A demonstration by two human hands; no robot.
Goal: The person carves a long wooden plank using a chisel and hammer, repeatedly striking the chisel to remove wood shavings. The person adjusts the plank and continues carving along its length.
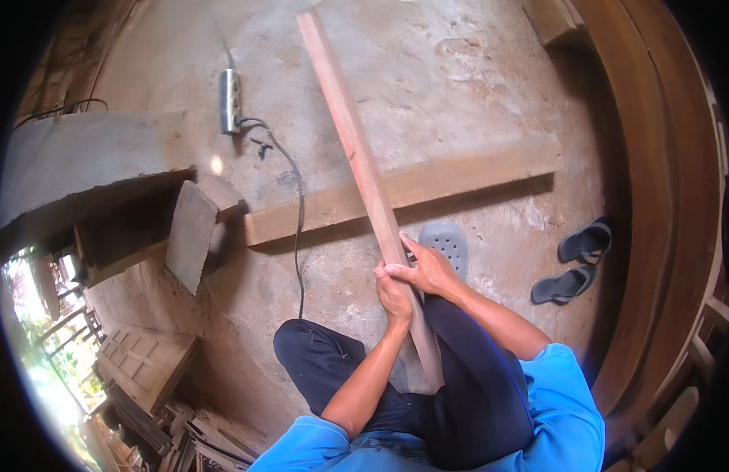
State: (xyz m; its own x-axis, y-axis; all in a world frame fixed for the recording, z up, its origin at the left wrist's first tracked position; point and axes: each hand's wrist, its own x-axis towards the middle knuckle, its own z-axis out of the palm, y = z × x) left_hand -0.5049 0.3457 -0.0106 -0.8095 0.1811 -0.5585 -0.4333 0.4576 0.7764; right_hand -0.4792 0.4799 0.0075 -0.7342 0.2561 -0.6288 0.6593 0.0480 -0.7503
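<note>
A long, straight, reddish wooden post (350, 138) slants from between my thighs up and away to the far left. My left hand (393, 293) is closed round its left side. From the right, my right hand (429, 269) grips the same stretch, its thumb lying across the top face near my left fingers. The two hands meet there, and the fingers under the wood are hidden. Beyond my hands the post passes over a thick wooden beam (474, 175) lying crosswise on the floor.
A power strip (229, 102) with a dark cord (295, 181) lies far left. Close by stands a wooden block (193, 232) beside a large slab (89, 153). Dark sandals (567, 283) rest at right, near long curved timbers (655, 197). Wood scraps (215, 444) pile up lower left.
</note>
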